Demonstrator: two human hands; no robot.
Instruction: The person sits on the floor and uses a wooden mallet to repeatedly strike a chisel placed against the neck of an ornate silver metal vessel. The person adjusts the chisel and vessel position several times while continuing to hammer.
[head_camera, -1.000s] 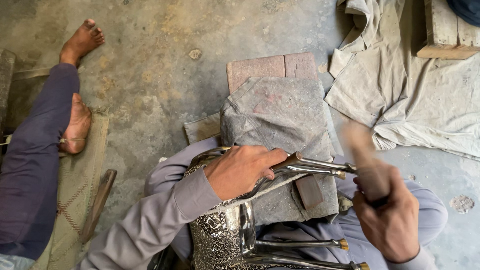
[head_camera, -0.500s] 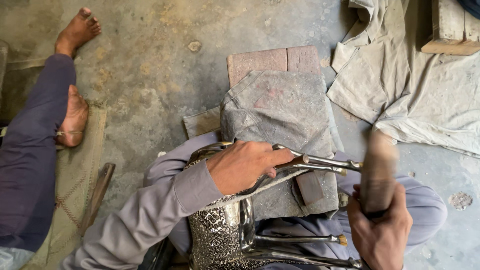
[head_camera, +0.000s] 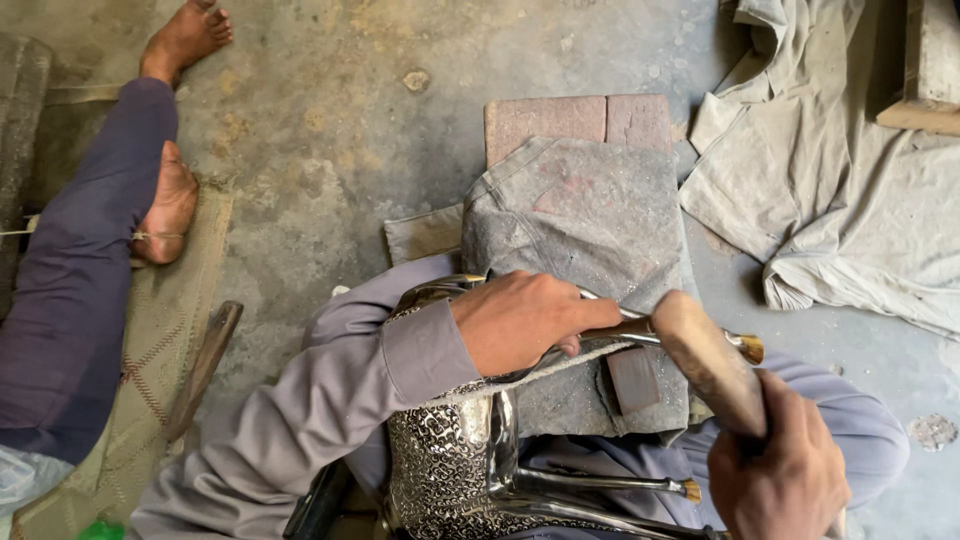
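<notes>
Both hands closed: left hand (head_camera: 525, 320) pins the embossed metal stool's (head_camera: 450, 455) leg on the cloth-covered block (head_camera: 580, 215), right hand (head_camera: 780, 470) grips a wooden mallet (head_camera: 705, 360); a glancing blow could likely strike the fingers.

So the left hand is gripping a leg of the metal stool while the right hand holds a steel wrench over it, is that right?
Not quite. In the head view the right hand holds a wooden mallet, not a steel wrench. The rest stands: the left hand grips a leg of the metal stool.
</notes>
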